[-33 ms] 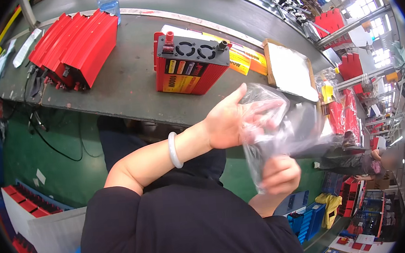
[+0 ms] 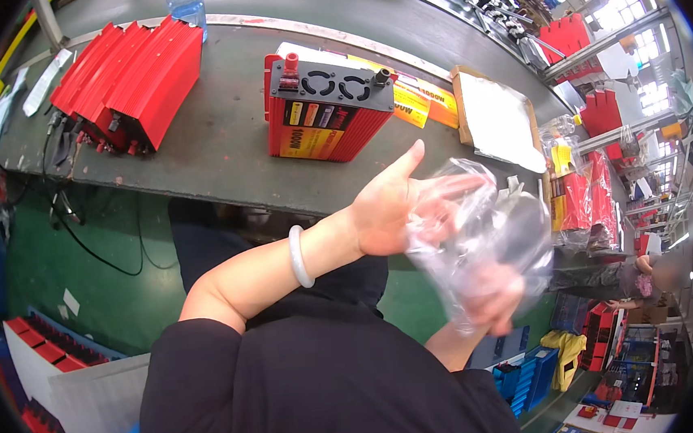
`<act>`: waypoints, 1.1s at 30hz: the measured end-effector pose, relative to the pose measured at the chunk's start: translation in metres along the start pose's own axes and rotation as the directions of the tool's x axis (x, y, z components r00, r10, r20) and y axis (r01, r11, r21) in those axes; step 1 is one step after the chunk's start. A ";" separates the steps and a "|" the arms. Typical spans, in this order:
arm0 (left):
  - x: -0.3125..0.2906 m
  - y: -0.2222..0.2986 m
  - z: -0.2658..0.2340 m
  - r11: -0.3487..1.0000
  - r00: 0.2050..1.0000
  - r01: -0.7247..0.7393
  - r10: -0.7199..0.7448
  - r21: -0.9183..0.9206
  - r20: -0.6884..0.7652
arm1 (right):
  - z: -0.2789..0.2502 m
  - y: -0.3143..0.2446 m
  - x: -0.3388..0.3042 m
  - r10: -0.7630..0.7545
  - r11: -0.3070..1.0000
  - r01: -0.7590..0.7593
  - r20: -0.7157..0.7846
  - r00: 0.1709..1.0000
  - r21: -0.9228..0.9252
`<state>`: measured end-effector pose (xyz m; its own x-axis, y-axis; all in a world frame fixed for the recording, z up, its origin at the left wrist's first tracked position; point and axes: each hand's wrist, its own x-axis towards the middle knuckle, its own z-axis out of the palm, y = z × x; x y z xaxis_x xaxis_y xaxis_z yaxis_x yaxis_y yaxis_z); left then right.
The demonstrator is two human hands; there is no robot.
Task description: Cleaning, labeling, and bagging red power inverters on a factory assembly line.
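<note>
A clear plastic bag (image 2: 477, 226) is stretched between my two hands in front of the bench edge. My left hand (image 2: 399, 208), with a pale bangle on the wrist, has its thumb raised and its fingers extended, their tips showing through the film. Lower down on the right, my right hand (image 2: 495, 290) is blurred by motion, its fingers curled on the bag and partly covered by it. Just beyond them a red power inverter (image 2: 331, 120) stands on end on the bench, its dark end panel with two fan grilles and two terminals facing up.
Several red inverter housings (image 2: 136, 78) stand at the bench's left, a clear bottle (image 2: 186, 5) behind them. Yellow printed cards (image 2: 412, 101) and a shallow carton (image 2: 498, 123) lie right of the inverter. Black cables (image 2: 80, 245) hang at left. A co-worker (image 2: 636, 279) is at the far right.
My right hand has shifted slightly right, and the bag has spread wider and swung up over it. My left hand has barely moved. The inverter stays in place.
</note>
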<state>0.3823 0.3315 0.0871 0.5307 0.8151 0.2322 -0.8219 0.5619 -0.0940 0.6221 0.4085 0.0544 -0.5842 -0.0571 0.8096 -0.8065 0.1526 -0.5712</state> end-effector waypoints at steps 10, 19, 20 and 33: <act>-0.024 0.004 0.011 0.677 0.984 -0.070 -0.072 0.732 0.161 | 0.037 0.050 0.008 0.351 0.845 0.023 -0.586 0.730 0.535; -0.111 0.041 0.010 0.367 0.913 -0.271 0.391 0.890 0.117 | 0.013 0.080 0.038 0.561 0.754 -0.068 -0.588 0.583 0.653; -0.121 0.045 0.010 0.274 0.883 -0.286 0.446 0.918 0.142 | 0.010 0.087 0.046 0.610 0.718 -0.121 -0.535 0.585 0.685; -0.108 0.105 0.036 -0.327 0.175 -0.145 0.921 0.934 0.349 | -0.046 0.178 0.150 0.331 0.855 -0.518 -0.791 0.514 0.021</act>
<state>0.2317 0.2975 0.0867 -0.7363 0.6102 0.2923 -0.0016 -0.4336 0.9011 0.3944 0.4722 0.0805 -0.4956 0.8017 0.3342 -0.3889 0.1392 -0.9107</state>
